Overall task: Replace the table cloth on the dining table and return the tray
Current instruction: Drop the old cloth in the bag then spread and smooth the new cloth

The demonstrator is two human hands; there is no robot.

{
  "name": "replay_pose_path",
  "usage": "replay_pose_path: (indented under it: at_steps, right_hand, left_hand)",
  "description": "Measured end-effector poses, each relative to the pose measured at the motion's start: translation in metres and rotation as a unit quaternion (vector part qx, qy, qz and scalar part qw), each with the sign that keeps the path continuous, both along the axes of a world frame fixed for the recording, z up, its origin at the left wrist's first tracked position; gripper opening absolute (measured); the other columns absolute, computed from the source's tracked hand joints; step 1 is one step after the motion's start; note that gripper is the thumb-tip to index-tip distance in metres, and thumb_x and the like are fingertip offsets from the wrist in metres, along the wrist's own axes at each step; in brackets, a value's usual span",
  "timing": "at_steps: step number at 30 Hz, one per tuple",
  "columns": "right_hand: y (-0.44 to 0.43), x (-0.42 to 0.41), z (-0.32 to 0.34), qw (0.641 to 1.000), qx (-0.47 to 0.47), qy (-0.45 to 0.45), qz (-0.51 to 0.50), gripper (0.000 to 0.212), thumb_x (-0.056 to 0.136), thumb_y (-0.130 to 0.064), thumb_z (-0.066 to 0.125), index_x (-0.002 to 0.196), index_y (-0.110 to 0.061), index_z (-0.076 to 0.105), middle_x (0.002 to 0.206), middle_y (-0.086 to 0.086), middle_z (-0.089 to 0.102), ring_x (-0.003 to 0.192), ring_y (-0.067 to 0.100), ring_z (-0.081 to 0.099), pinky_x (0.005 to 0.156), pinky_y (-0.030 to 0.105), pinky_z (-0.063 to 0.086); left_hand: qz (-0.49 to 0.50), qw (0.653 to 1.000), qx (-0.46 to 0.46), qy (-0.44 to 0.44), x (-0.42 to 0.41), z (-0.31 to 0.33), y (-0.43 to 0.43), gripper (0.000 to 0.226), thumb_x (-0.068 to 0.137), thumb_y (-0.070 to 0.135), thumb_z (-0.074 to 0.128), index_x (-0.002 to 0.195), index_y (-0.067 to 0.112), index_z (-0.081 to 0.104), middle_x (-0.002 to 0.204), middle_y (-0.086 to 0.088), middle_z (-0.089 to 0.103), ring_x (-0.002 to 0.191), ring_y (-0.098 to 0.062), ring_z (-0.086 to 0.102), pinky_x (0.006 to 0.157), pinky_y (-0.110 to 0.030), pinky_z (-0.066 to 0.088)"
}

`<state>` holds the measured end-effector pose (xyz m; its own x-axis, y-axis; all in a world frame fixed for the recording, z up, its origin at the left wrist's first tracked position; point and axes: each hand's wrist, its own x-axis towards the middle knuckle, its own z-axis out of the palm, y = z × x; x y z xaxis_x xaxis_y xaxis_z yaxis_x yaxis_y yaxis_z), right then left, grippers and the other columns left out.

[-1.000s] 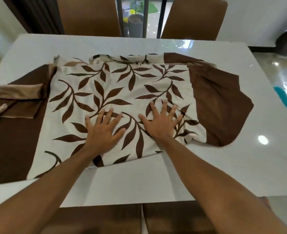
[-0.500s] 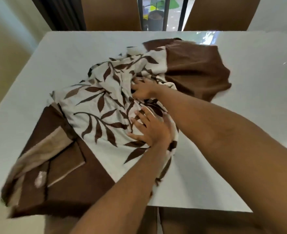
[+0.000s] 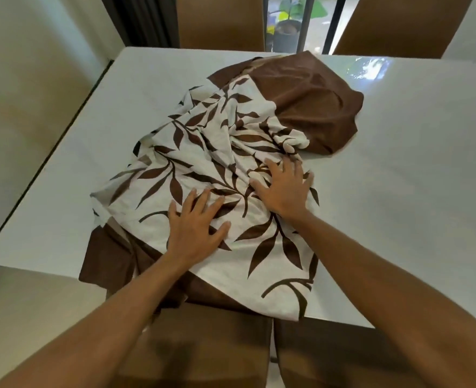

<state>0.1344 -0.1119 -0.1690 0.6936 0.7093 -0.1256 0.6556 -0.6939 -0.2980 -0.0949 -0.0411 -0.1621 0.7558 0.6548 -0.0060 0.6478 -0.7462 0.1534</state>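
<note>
Fingers point(image 3: 201, 201) splayed and straight on both hands, pinching nothing. Left hand point(image 3: 194, 231) palm-down on the leaf-printed middle of the table cloth point(image 3: 203, 163); right hand point(image 3: 284, 191) palm-down just beside it, fingertips at a bunched ridge of folds.

Cloth heaped and crumpled on the white table point(image 3: 413, 191), toward the near edge. 1 brown border hanging over that edge above 2 brown chairs point(image 3: 203, 348), another brown border mounded at the far side.

Probably midway through gathering or shifting this cloth (the old one coming off or the fresh one going on, impossible to tell from here). Next move, by the lie of things: either closing on the fabric to lift the bundle, or hunting out corners to pull for spreading. Loose folds likely to slide and drag, so a 2-handed job.

No tray anywhere in view, and no second cloth. Lower layers hidden under the heap, corners lost in the folds. Near chairs cut off at the bottom, 2 more chair backs point(image 3: 220, 21) cropped at the top.
</note>
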Motion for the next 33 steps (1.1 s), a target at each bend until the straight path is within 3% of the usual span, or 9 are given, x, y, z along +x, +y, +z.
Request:
replay_pose_path:
  at_steps: [2,5,13,18,21,24,27,30,33]
  right_hand:
    - [-0.006,0.001,-0.005,0.999,-0.035,0.001,0.008,0.085,0.084,-0.089,0.026,0.157,-0.046,0.021,0.169,0.007,0.011,0.156,0.035,-0.004,0.118,0.066,-0.006]
    - [0.007,0.017,-0.006,0.999,-0.044,-0.002,0.015,0.091,0.077,-0.096,0.020,0.156,-0.051,0.017,0.169,0.009,0.010,0.155,0.036,-0.008,0.118,0.067,-0.008]
    - [0.104,0.087,0.013,0.990,-0.097,0.036,0.091,0.097,0.068,-0.102,0.018,0.154,-0.057,0.012,0.169,0.010,0.008,0.153,0.043,0.006,0.120,0.064,-0.001]
    - [0.171,0.083,0.027,0.979,-0.114,0.091,0.139,0.087,0.075,-0.095,0.034,0.152,-0.060,0.016,0.170,0.005,0.002,0.154,0.040,-0.002,0.122,0.059,-0.003]
    - [0.186,0.082,0.030,0.978,-0.125,0.088,0.142,0.086,0.079,-0.088,0.044,0.154,-0.056,0.017,0.170,0.005,0.004,0.154,0.038,0.000,0.122,0.060,0.000]
    - [0.186,0.065,0.025,0.997,-0.056,0.031,0.040,0.081,0.084,-0.075,0.053,0.154,-0.040,0.032,0.165,0.009,0.022,0.152,0.036,0.017,0.121,0.062,0.012]
    - [0.172,0.011,0.021,0.996,0.079,-0.038,-0.023,0.057,0.090,-0.050,0.059,0.142,-0.028,0.051,0.149,0.007,0.046,0.138,0.029,0.041,0.114,0.054,0.033]
    - [0.143,-0.061,0.018,0.980,0.192,-0.028,0.052,0.037,0.092,-0.044,0.059,0.126,-0.028,0.065,0.131,0.000,0.060,0.121,0.019,0.052,0.102,0.038,0.043]
    - [0.111,-0.126,0.011,0.961,0.225,0.022,0.158,0.035,0.090,-0.043,0.062,0.120,-0.026,0.069,0.129,0.001,0.061,0.117,0.021,0.055,0.098,0.042,0.048]
  left_hand:
    - [-0.016,0.999,-0.008,0.045,-0.008,-0.004,0.011,0.066,0.093,0.073,0.025,0.154,0.048,0.016,0.166,0.005,0.011,0.153,-0.024,0.005,0.114,-0.069,0.007]
    - [0.001,0.998,-0.017,0.053,-0.002,-0.008,0.016,0.068,0.093,0.077,0.015,0.154,0.050,0.004,0.167,0.007,0.000,0.154,-0.022,-0.006,0.113,-0.072,-0.001]
    - [0.134,0.991,-0.021,0.004,0.036,-0.018,0.021,0.070,0.093,0.074,0.014,0.156,0.043,0.011,0.167,0.001,0.001,0.153,-0.030,-0.007,0.108,-0.076,-0.007]
    - [0.174,0.984,-0.039,-0.014,0.051,-0.023,0.040,0.072,0.092,0.074,0.012,0.156,0.042,0.008,0.167,0.000,-0.004,0.152,-0.032,-0.013,0.106,-0.076,-0.009]
    - [0.146,0.988,-0.049,-0.009,0.045,-0.023,0.043,0.074,0.092,0.075,0.013,0.156,0.041,0.009,0.167,-0.001,-0.002,0.152,-0.032,-0.012,0.108,-0.074,-0.010]
    - [0.103,0.993,-0.050,-0.016,0.024,-0.016,0.050,0.070,0.094,0.069,0.024,0.156,0.035,0.020,0.166,-0.001,0.010,0.153,-0.027,0.002,0.115,-0.065,-0.002]
    - [0.088,0.991,-0.064,-0.083,-0.017,-0.006,0.055,0.058,0.095,0.046,0.044,0.149,0.026,0.039,0.160,-0.004,0.031,0.149,-0.024,0.023,0.119,-0.050,0.016]
    - [0.068,0.994,-0.033,-0.084,-0.063,0.007,0.055,0.060,0.085,0.030,0.055,0.143,0.024,0.045,0.150,-0.005,0.044,0.139,-0.024,0.037,0.115,-0.046,0.027]
    - [0.113,0.992,-0.058,-0.024,-0.098,0.019,0.062,0.079,0.072,0.024,0.063,0.146,0.030,0.036,0.154,-0.004,0.036,0.142,-0.027,0.029,0.118,-0.051,0.023]
